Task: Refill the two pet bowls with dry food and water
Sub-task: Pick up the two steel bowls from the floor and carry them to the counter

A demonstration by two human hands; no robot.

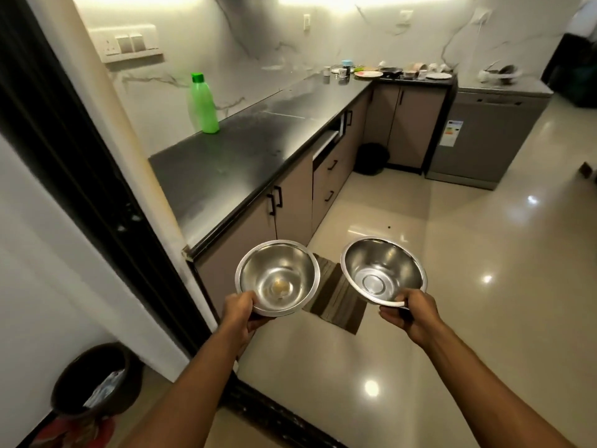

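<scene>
The person holds 2 steel bowls out in front, 1 in each hand, above the glossy floor (452, 318) at the kitchen doorway. The left hand (240, 310) grips the near rim of the left bowl (277, 278): the thumb lies over the rim on the inside, and the fingers curl underneath, so the hand is closed tight on the edge. This bowl sits roughly level, and a small yellowish smear or crumb shows at its bottom. The right hand (408, 310) pinches the near rim of the right bowl (384, 270) the same way, thumb on top of the rim and fingers wrapped below. That bowl tilts slightly toward the camera and looks bare inside, showing only the round ring of its base. The 2 bowls are near each other but do not touch; between and below them a striped mat (339, 295) lies on the floor.

To the left, a dark counter (252, 150) runs away toward the far wall, with cabinets beneath it. A green bottle (203, 105) with a green cap stands upright on the counter near the left wall, well apart from the bowls. At the far end of the counter there are plates and cups, too small to tell apart. A dark bin (97, 379) sits on the near left.
</scene>
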